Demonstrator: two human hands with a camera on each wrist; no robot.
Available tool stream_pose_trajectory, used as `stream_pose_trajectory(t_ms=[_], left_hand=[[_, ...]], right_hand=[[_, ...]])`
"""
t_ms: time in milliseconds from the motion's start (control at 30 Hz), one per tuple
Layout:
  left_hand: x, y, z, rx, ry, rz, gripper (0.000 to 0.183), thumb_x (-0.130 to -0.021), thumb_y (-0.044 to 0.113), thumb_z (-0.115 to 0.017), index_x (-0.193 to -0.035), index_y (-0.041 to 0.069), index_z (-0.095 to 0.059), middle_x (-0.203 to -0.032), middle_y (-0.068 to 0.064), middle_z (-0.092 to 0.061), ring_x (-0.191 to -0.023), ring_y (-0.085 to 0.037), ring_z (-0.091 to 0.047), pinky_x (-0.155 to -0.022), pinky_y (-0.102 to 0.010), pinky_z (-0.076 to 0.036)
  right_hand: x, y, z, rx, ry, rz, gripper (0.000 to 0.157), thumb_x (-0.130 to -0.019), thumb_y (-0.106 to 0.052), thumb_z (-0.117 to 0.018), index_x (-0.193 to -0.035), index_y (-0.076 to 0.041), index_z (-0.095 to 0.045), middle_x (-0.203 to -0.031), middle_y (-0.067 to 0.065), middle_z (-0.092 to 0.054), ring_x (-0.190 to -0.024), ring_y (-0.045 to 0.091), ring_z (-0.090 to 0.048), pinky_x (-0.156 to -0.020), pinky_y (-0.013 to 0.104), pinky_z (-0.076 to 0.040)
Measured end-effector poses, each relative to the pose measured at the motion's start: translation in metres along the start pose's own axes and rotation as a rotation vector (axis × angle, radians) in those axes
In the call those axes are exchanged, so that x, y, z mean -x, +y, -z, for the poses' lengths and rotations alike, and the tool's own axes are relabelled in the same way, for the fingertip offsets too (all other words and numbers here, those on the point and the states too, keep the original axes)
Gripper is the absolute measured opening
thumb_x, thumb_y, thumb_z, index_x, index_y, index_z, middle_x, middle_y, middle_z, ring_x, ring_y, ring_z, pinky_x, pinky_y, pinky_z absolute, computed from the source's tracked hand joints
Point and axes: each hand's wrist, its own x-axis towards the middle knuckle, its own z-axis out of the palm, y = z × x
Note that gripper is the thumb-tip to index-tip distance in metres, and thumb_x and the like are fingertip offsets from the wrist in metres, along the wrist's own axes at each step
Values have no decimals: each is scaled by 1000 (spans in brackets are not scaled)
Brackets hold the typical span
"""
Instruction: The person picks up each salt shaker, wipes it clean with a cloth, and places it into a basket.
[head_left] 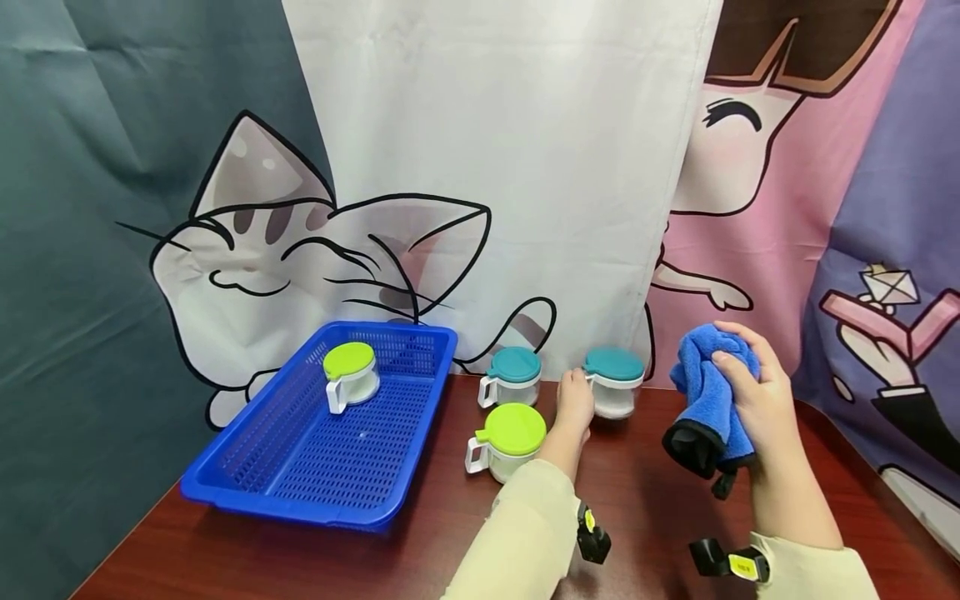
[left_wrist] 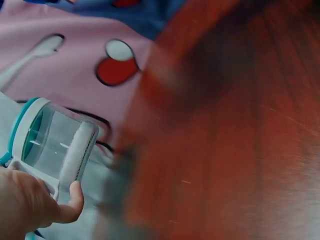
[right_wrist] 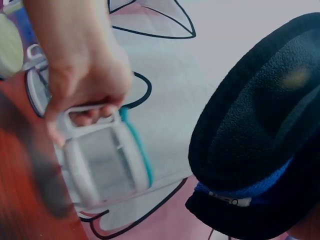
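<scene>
My left hand (head_left: 573, 404) grips the white handle of a clear seasoning jar (head_left: 615, 396) with a teal lid. In the left wrist view, white contents show at the base of that jar (left_wrist: 60, 142), and the thumb lies along its bottom edge. Above the table at the right, my right hand (head_left: 765, 400) holds a bunched blue cloth (head_left: 708, 392) with black trim. The black side of the cloth (right_wrist: 260, 110) fills much of the right wrist view, where the left hand (right_wrist: 87, 75) has its fingers through the jar's handle.
Left of the held jar stand a teal-lidded jar (head_left: 513, 379) and a green-lidded jar (head_left: 513, 437). Another green-lidded jar (head_left: 351, 371) sits inside a blue plastic basket (head_left: 420, 433) at the left. A printed curtain (head_left: 487, 167) hangs behind the wooden table (head_left: 450, 508).
</scene>
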Motion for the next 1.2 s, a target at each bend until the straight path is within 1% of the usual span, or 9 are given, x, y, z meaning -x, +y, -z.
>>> stream_pose_trajectory(t_ms=[33, 100, 133, 200, 300, 467, 633, 833, 1200], left_hand=[[2, 10, 5, 48, -13, 12, 35, -99, 27, -31, -105, 7, -60, -101, -7, -57, -94, -22, -53, -84, -34, -43], [19, 48, 26, 238, -17, 159, 33, -97, 26, -35, -109, 7, -59, -108, -7, -57, -100, -23, -51, -89, -38, -41], [21, 57, 32, 271, -21, 157, 33, -97, 27, -35, -108, 8, -59, -109, -6, -56, -100, -21, -50, -89, -39, -40], [27, 75, 44, 318, -38, 140, 33, -97, 28, -34, -109, 8, -58, -109, -3, -55, -98, -18, -49, -88, -38, -40], [31, 94, 61, 337, -77, 79, 33, -97, 30, -32, -105, 9, -56, -91, -4, -53, -75, -16, -48, -72, -33, -43], [34, 115, 91, 272, -173, -46, 36, -101, 34, -26, -100, 8, -50, -77, -5, -43, -55, -16, -39, -59, -28, -39], [37, 124, 115, 179, -211, -163, 40, -101, 36, -24, -92, 4, -45, -80, -4, -40, -58, -15, -41, -63, -29, -43], [50, 121, 135, 243, -190, -214, 34, -101, 33, -27, -79, 8, -38, -66, -1, -33, -49, -13, -31, -50, -24, -32], [68, 111, 135, 264, -99, -299, 37, -98, 29, -36, -65, 13, -34, -50, 2, -32, -42, -12, -31, -42, -23, -27]], right_hand=[[-1, -1, 0, -1, -6, 6, 34, -92, -9, -54, -126, -16, -55, -103, 0, -54, -74, 7, -59, -58, 16, -49], [-3, -5, 1, -3, -17, 21, 35, -92, -7, -53, -126, -16, -55, -102, -1, -56, -72, 6, -60, -57, 16, -49], [-4, -6, 1, -7, -21, 28, 35, -92, -6, -53, -126, -15, -55, -101, -1, -57, -70, 6, -61, -56, 17, -49], [-6, -9, 2, -5, -31, 40, 35, -92, -5, -53, -125, -15, -56, -99, -2, -58, -67, 6, -61, -54, 17, -48], [-9, -15, 2, 14, -48, 58, 35, -91, -4, -54, -124, -16, -56, -95, -3, -59, -63, 6, -61, -51, 17, -48], [-14, -25, -2, 42, -104, 96, 36, -91, -2, -53, -125, -15, -55, -95, -2, -59, -60, 7, -61, -50, 18, -48], [-18, -35, -7, 119, -138, 127, 36, -90, -3, -54, -125, -14, -55, -92, -3, -59, -59, 7, -61, -51, 17, -47], [-22, -50, -17, 370, -137, 133, 37, -91, -12, -56, -128, -16, -52, -95, -4, -55, -67, 6, -55, -57, 16, -45], [-41, -72, -40, 583, -313, 108, 37, -92, -27, -55, -128, -23, -51, -121, 4, -50, -98, 18, -47, -74, 23, -40]])
